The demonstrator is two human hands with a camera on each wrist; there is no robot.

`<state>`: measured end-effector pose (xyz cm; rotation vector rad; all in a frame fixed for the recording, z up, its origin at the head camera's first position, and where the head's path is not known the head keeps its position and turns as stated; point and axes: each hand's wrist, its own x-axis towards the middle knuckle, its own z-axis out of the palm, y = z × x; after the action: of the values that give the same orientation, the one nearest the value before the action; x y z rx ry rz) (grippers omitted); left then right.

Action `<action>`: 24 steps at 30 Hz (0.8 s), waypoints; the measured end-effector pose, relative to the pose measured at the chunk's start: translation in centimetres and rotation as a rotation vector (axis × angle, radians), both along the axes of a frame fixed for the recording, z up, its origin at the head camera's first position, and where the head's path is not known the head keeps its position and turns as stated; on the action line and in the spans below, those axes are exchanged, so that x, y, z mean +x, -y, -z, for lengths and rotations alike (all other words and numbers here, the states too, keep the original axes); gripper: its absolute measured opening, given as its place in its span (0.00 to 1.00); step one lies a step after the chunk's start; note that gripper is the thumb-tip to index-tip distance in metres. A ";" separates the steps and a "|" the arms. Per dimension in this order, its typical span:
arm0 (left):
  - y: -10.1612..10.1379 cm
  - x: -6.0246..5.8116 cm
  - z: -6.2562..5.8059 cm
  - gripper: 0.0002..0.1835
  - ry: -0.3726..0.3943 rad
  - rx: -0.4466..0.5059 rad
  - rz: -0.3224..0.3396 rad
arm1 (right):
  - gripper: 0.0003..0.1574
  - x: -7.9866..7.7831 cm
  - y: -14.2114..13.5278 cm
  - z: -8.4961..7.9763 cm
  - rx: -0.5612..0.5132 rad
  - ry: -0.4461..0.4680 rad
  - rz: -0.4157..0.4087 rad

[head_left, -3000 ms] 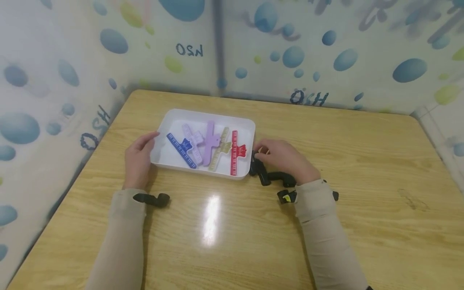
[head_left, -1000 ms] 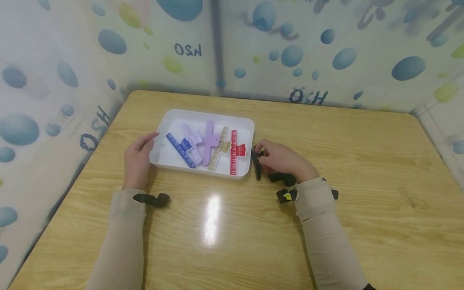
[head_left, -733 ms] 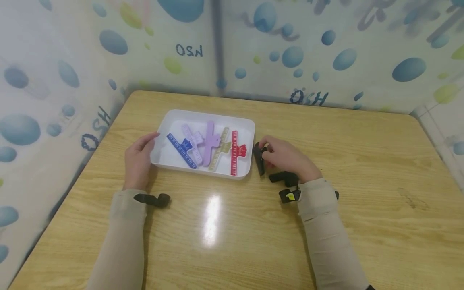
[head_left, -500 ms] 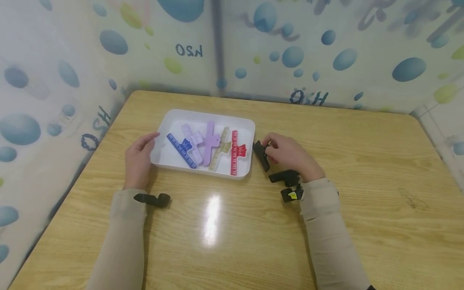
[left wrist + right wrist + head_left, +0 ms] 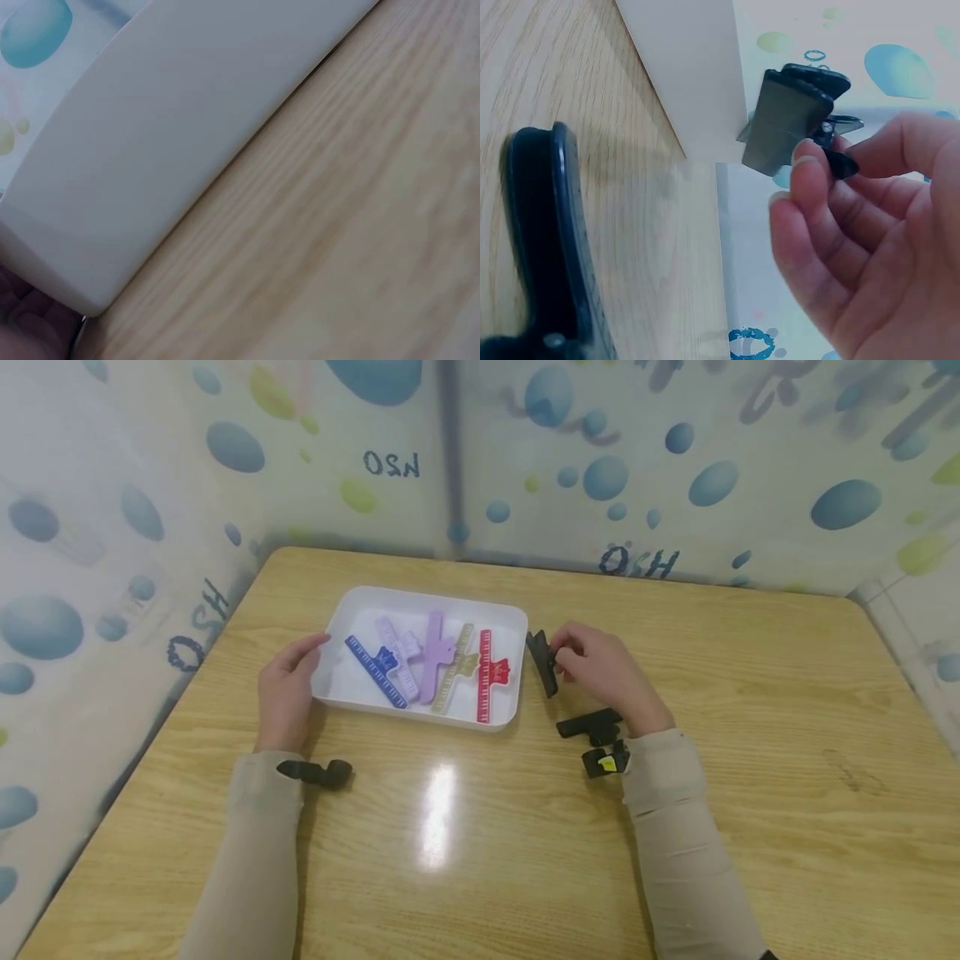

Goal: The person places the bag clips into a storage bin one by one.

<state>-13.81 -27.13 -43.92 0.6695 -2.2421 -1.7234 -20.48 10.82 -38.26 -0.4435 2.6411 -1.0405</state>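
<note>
My right hand (image 5: 600, 660) pinches a black clip (image 5: 542, 664) by its handle, just outside the right end of the white tray (image 5: 420, 714). Seen from the right wrist, the clip (image 5: 787, 124) hangs from thumb and fingertips (image 5: 807, 154), its long plates spread apart. My left hand (image 5: 287, 689) holds the tray's left end at the rim; in the left wrist view its curled fingers (image 5: 34, 322) are partly hidden behind the tray corner. Inside the tray lie a blue clip (image 5: 375, 671), two purple ones, a gold clip (image 5: 453, 672) and a red clip (image 5: 484, 677).
Another black clip (image 5: 587, 724) lies on the wooden table (image 5: 487, 852), near the right wrist. Black straps with small camera mounts (image 5: 318, 772) sit on both wrists. Walls patterned with blue bubbles (image 5: 607, 477) stand behind and left of the table.
My right hand has separated one black clip from the other and raised it away from the tabletop, along the tray's right end. The left hand and tray stay where they were.
</note>
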 end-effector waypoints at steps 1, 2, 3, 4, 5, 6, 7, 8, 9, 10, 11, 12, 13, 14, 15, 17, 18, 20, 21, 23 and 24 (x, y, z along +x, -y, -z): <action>0.0 0.0 0.0 0.16 0.002 0.003 0.000 | 0.11 0.0 0.0 0.0 -0.009 -0.011 0.001; 0.0 0.0 0.0 0.16 0.005 0.000 0.000 | 0.11 0.0 0.0 0.0 -0.018 -0.021 0.003; 0.0 0.0 -0.1 0.16 0.004 0.000 0.000 | 0.11 0.0 0.0 -0.1 -0.025 -0.028 0.005; 0.0 0.0 -0.1 0.16 0.002 -0.002 0.002 | 0.12 0.0 0.0 -0.1 -0.030 -0.032 0.006; 0.0 0.0 -0.1 0.16 0.000 -0.001 0.003 | 0.12 0.0 0.0 -0.1 -0.035 -0.033 0.013; 0.0 0.0 -0.1 0.16 -0.003 -0.003 0.003 | 0.12 0.0 0.0 -0.1 -0.040 -0.034 0.016; 0.0 0.0 -0.1 0.16 -0.007 0.001 0.003 | 0.12 0.0 0.0 -0.2 -0.044 -0.034 0.019; 0.0 -0.1 -0.1 0.16 -0.008 -0.002 0.003 | 0.12 0.0 0.0 -0.3 -0.049 -0.033 0.023; 0.0 -0.1 -0.1 0.16 -0.011 0.000 0.005 | 0.12 0.0 0.0 -0.3 -0.053 -0.033 0.025; 0.0 0.0 -0.1 0.16 -0.011 0.002 0.006 | 0.12 0.0 0.0 -0.3 -0.056 -0.031 0.027; 0.0 0.0 -0.1 0.16 -0.011 0.003 0.006 | 0.11 0.1 0.0 -0.3 -0.061 -0.031 0.027; 0.1 0.0 -0.1 0.16 -0.012 0.006 0.006 | 0.11 0.1 0.1 -0.3 -0.065 -0.033 0.024; 0.1 0.0 -0.1 0.16 -0.008 0.004 0.007 | 0.12 0.1 0.1 -0.3 -0.067 -0.035 0.020; 0.1 0.0 -0.1 0.16 -0.004 0.000 0.008 | 0.12 0.1 0.1 -0.2 -0.070 -0.038 0.018; 0.1 0.0 -0.1 0.16 -0.003 -0.004 0.010 | 0.12 0.0 0.2 -0.2 -0.071 -0.043 0.016; 0.1 0.0 -0.1 0.16 0.003 -0.012 0.013 | 0.12 0.1 0.3 -0.1 -0.075 -0.051 0.015; 0.2 0.0 0.0 0.16 0.004 -0.011 0.011 | 0.12 0.1 0.4 0.0 -0.079 -0.053 0.015; 0.2 0.0 0.0 0.16 0.006 -0.007 0.010 | 0.12 0.1 0.7 0.0 -0.089 -0.058 0.018; 0.2 -0.1 0.0 0.16 0.005 0.000 0.010 | 0.12 0.2 0.8 0.0 -0.097 -0.061 0.022; 0.2 -0.1 0.0 0.16 -0.003 0.003 0.005 | 0.12 0.3 1.1 0.1 -0.116 -0.064 0.028; 0.2 -0.1 0.1 0.15 -0.007 0.005 0.003 | 0.12 0.3 1.2 0.2 -0.122 -0.066 0.033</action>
<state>-13.87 -27.30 -44.01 0.6604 -2.2366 -1.7305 -20.19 9.58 -38.46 -0.4688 2.6603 -1.2223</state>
